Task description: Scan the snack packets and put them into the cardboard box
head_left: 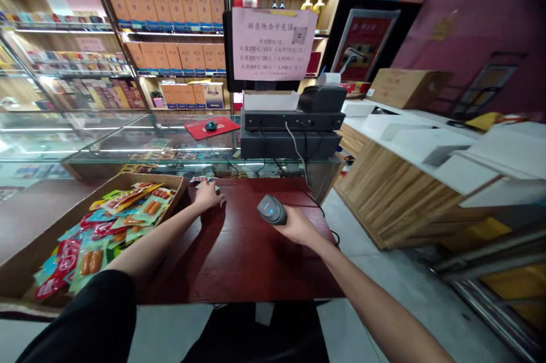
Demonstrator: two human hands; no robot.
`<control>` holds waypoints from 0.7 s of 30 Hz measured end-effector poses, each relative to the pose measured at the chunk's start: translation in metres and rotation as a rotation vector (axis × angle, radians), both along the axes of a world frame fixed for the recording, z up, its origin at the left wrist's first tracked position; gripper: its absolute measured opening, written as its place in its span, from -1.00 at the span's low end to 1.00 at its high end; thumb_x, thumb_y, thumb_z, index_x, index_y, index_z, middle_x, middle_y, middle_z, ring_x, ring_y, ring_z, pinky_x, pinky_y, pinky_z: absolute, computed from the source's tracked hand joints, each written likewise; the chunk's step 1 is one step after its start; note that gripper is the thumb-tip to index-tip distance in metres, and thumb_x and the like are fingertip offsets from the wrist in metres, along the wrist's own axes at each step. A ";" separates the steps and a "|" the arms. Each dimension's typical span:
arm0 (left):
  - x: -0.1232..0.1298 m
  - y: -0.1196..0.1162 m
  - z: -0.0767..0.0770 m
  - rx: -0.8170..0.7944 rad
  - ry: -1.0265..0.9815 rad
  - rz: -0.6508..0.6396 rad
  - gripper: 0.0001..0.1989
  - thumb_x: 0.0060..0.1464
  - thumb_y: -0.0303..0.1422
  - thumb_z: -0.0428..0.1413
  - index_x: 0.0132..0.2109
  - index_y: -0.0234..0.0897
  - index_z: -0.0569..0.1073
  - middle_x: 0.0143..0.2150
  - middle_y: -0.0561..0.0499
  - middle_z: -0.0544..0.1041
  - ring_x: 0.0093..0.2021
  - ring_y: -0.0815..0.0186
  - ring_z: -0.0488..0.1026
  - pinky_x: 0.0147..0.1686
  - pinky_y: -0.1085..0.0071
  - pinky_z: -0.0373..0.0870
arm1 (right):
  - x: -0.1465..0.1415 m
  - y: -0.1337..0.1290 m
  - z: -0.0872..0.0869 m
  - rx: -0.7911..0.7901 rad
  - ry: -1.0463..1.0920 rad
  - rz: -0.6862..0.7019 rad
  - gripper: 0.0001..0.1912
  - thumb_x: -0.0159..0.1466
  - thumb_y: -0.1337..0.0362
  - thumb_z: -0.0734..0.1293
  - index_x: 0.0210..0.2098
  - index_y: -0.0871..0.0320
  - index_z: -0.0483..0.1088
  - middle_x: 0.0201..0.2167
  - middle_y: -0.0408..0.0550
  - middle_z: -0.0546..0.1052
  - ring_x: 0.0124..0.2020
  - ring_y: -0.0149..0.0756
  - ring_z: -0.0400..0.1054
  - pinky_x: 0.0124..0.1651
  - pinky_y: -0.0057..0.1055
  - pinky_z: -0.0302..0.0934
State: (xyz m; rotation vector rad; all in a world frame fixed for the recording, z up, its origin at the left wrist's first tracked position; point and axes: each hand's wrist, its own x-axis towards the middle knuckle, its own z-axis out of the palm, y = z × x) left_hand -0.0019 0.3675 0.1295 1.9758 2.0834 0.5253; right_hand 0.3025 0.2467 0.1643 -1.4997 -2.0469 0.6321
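Note:
My right hand (296, 226) is closed round the handle of a dark grey handheld scanner (272, 210), which has a small blue light on top and is held above the dark red table (243, 260). Near the table's back left edge, my left hand (208, 195) reaches forward with its thumb apart from the fingers. Its fingertips are at a small, partly covered packet (199, 179); no firm hold on it shows. To the left, a cardboard box (12, 272) holds several colourful sealed packets, some with sausages (91, 262).
Behind the table is a glass counter (166, 149) with a red mat (230, 123), a mouse (211, 126), a monitor bearing a pink paper sign (273, 44), and a printer (322, 99). Cables hang near the table's right edge. A wooden cabinet (384, 198) stands right.

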 end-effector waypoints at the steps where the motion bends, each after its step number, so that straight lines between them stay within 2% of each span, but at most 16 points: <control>1: 0.002 -0.001 -0.005 -0.006 0.085 0.022 -0.38 -0.14 -0.15 0.24 0.07 -0.34 0.40 0.30 -0.35 0.15 0.27 -0.16 0.10 0.15 0.09 0.12 | 0.001 0.000 -0.001 0.000 0.000 0.002 -0.68 0.08 0.21 0.39 -0.16 0.16 0.48 -0.24 0.04 0.61 -0.16 -0.09 0.49 -0.20 -0.41 0.27; 3: 0.005 -0.005 -0.014 -0.013 0.181 0.047 -0.37 -0.04 -0.10 0.17 0.12 -0.39 0.36 0.34 -0.40 0.04 0.28 -0.19 0.06 0.14 0.06 0.10 | 0.002 -0.002 -0.002 -0.004 -0.002 0.012 -0.68 0.09 0.21 0.39 -0.16 0.16 0.49 -0.24 0.05 0.61 -0.16 -0.10 0.49 -0.20 -0.41 0.27; 7: 0.014 -0.017 -0.020 0.064 0.256 -0.052 -0.55 0.16 -0.15 -0.02 0.07 -0.37 0.38 0.19 -0.36 0.23 0.15 -0.08 0.24 0.06 0.15 0.20 | 0.001 -0.004 -0.003 -0.010 -0.006 0.010 -0.69 0.10 0.20 0.39 -0.17 0.17 0.50 -0.25 0.06 0.61 -0.18 -0.10 0.50 -0.22 -0.40 0.27; 11: 0.025 -0.027 -0.014 0.061 0.331 -0.177 -0.68 0.22 -0.34 -0.09 0.05 -0.29 0.36 0.03 -0.26 0.34 0.02 0.05 0.35 -0.07 0.24 0.30 | -0.001 -0.006 -0.001 -0.017 -0.005 0.014 -0.68 0.09 0.22 0.39 -0.16 0.16 0.50 -0.26 0.05 0.61 -0.18 -0.09 0.49 -0.21 -0.40 0.27; 14: 0.033 -0.034 -0.008 0.010 0.331 -0.304 -0.69 0.17 -0.48 -0.09 0.03 -0.29 0.38 -0.02 -0.24 0.37 -0.03 0.10 0.40 -0.06 0.23 0.31 | -0.001 -0.007 0.000 -0.016 -0.017 0.009 -0.68 0.08 0.23 0.39 -0.15 0.15 0.50 -0.26 0.05 0.61 -0.18 -0.09 0.49 -0.21 -0.40 0.27; 17: 0.037 -0.037 -0.004 0.021 0.155 -0.394 -0.68 0.07 -0.54 0.00 -0.02 -0.24 0.42 -0.02 -0.17 0.41 -0.01 0.12 0.41 0.01 0.24 0.30 | -0.001 -0.009 0.000 -0.008 -0.017 0.012 -0.69 0.09 0.23 0.38 -0.16 0.16 0.50 -0.25 0.04 0.61 -0.18 -0.10 0.50 -0.22 -0.42 0.26; 19: 0.038 -0.036 -0.002 0.057 -0.081 -0.375 -0.69 0.01 -0.54 0.07 -0.07 -0.23 0.46 -0.04 -0.13 0.45 0.00 0.14 0.42 0.04 0.27 0.31 | -0.001 -0.010 0.001 -0.004 -0.017 0.017 -0.70 0.09 0.24 0.38 -0.17 0.15 0.50 -0.25 0.03 0.61 -0.19 -0.11 0.50 -0.22 -0.42 0.26; 21: 0.039 -0.032 0.000 0.020 -0.399 -0.295 -0.76 -0.01 -0.50 0.14 -0.14 -0.25 0.49 -0.13 -0.11 0.51 -0.07 0.17 0.47 -0.02 0.28 0.38 | -0.002 -0.009 0.003 0.002 -0.019 0.020 -0.71 0.09 0.25 0.38 -0.18 0.15 0.49 -0.26 0.03 0.61 -0.19 -0.11 0.50 -0.23 -0.42 0.26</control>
